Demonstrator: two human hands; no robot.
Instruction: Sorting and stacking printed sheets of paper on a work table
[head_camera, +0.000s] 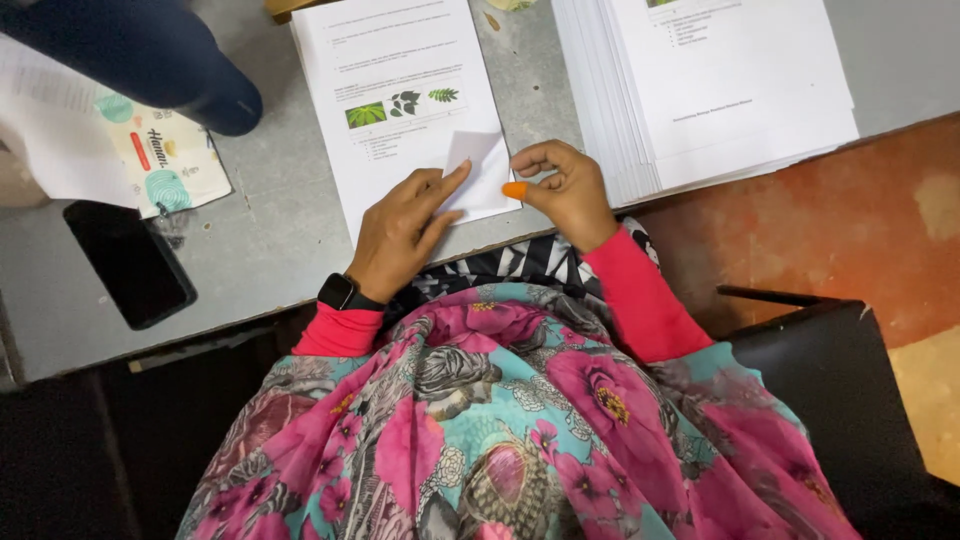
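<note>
Left hand (405, 225) lies flat, fingers together, pinning the folded corner of a printed sheet (400, 100) on the grey table (270, 240). Right hand (565, 190) pinches that fold's edge. Further left sits a white-and-teal wipes pack (165, 160), by a black phone (130, 262).

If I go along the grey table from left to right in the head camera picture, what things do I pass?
black phone → patterned packet → left hand on the printed sheet → folded corner of the sheet → right hand → thick stack of paper.
</note>
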